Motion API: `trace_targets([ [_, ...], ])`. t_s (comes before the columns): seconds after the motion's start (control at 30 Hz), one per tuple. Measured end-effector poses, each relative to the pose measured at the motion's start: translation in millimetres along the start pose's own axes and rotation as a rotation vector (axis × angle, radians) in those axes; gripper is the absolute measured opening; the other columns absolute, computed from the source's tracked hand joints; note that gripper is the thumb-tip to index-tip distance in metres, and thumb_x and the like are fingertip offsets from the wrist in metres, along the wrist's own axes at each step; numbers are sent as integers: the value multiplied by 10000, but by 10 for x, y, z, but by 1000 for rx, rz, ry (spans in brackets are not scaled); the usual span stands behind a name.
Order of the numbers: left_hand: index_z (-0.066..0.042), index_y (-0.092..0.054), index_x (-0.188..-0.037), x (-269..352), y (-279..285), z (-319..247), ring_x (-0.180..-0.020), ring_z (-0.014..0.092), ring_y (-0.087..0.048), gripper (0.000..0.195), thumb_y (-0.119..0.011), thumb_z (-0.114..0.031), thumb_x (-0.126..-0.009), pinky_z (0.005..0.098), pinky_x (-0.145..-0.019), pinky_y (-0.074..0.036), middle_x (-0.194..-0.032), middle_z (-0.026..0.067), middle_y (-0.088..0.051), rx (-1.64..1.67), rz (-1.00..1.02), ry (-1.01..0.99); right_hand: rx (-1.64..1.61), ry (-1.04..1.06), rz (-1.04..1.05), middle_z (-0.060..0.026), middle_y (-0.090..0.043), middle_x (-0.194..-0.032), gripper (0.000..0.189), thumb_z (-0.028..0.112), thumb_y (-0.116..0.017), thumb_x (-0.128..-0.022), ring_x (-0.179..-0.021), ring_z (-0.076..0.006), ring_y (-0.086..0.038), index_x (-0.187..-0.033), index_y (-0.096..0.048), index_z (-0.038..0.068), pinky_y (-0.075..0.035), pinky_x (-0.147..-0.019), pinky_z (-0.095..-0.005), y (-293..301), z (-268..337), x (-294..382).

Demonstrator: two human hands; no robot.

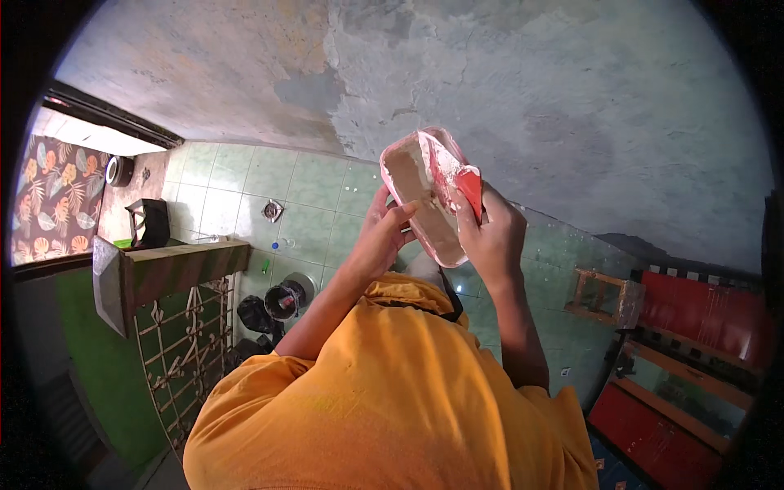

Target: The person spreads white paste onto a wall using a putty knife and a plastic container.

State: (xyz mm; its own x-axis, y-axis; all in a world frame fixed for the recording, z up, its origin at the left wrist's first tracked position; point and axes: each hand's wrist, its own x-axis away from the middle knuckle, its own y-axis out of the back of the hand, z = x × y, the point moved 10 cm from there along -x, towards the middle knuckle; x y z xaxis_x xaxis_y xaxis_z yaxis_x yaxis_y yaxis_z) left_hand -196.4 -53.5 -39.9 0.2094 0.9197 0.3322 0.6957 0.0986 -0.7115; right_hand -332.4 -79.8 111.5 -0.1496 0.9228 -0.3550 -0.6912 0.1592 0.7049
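My left hand (383, 229) grips the near left rim of a pinkish plastic tray (450, 260), its thumb over the edge. Brownish-grey filler paste (409, 177) coats the inside of the tray. In my right hand (499, 236) is a red plastic putty spreader (470, 187), smeared with white paste, its blade angled into the tray. The far side of the tray is partly covered by the spreader. Beyond both hands rises a plastered wall (441, 73) with patchy grey areas and cracks.
Pale green floor tiles (312, 180) lie below, with an ashtray (272, 211), a plastic bottle (283, 244) and a black bucket (285, 301) at left. A metal grille (190, 343) stands nearer. To the right are a wooden stool (594, 297) and a red cabinet (692, 318).
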Motion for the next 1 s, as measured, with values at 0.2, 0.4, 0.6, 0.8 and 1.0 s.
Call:
trace_targets([
  [0.2,-95,-203,-1566,-1,-5,-31,-1278,265,-549,785,-660,-160,-931,444,-1058,-496,-1404,147,-506,-65,-21,-34,-10,29,40,-208,-692,-953,200,157,-641,-946,-849,-420,-680,-1084,-650,14,-540,-685,-466,-16,62,11],
  [0.4,-104,-199,-1567,8,-34,-14,-1286,262,-550,780,-646,-134,-929,443,-1060,-497,-1401,144,-516,-60,-3,-29,68,-41,164,-222,-662,-887,173,169,-606,-941,-802,-452,-648,-960,-586,-1,-521,-688,-522,88,49,-175],
  [0.6,-89,-272,-1533,-44,-8,-22,-1238,280,-593,657,-591,-165,-964,470,-1012,-521,-1385,180,-534,-83,-30,-68,93,-68,271,-243,-667,-931,194,186,-595,-953,-849,-462,-647,-982,-591,-5,-520,-725,-521,-171,-54,-95],
  [0.8,-106,-219,-1556,-49,44,-23,-1276,275,-556,755,-646,-168,-937,457,-1050,-505,-1376,156,-527,-47,-65,-44,48,-45,202,-264,-662,-952,198,166,-595,-945,-868,-489,-631,-1006,-599,-22,-506,-725,-529,5,52,-169],
  [1.0,-86,-241,-1547,-32,17,-46,-1245,291,-586,678,-571,-170,-960,480,-1028,-504,-1365,175,-541,-88,-83,-59,131,-34,281,-236,-682,-1012,195,176,-572,-952,-869,-445,-669,-1016,-602,-6,-548,-748,-520,-142,1,-137],
])
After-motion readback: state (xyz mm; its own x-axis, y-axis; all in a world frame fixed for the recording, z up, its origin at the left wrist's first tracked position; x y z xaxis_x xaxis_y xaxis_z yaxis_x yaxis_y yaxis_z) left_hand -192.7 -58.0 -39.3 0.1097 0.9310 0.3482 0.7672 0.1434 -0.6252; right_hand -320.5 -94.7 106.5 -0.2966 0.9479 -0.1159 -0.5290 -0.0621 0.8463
